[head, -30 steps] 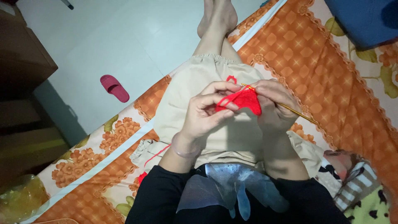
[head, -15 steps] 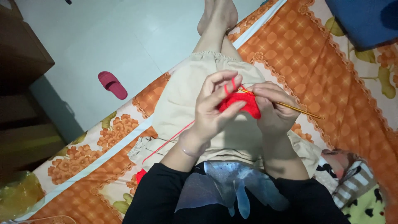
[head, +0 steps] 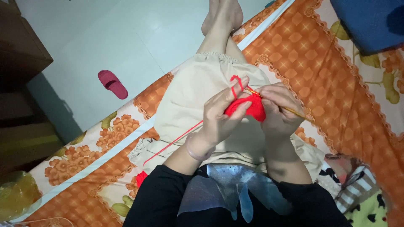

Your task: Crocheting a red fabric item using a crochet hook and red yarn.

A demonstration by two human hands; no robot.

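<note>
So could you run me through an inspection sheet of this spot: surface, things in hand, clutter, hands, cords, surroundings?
Surface: orange flowered bedspread under the seated person.
Job's things: red crocheted piece pinched between both hands; thin golden hook sticking out rightward.
Clutter: striped and printed fabrics at lower right; blue cloth at upper right.
Hands: left hand grips the piece, yarn looped over a finger; right hand holds the hook.
Cables: nothing seen; only a red yarn strand trailing to a red ball.
Surroundings: pale tiled floor, pink slipper, dark wooden furniture.
</note>
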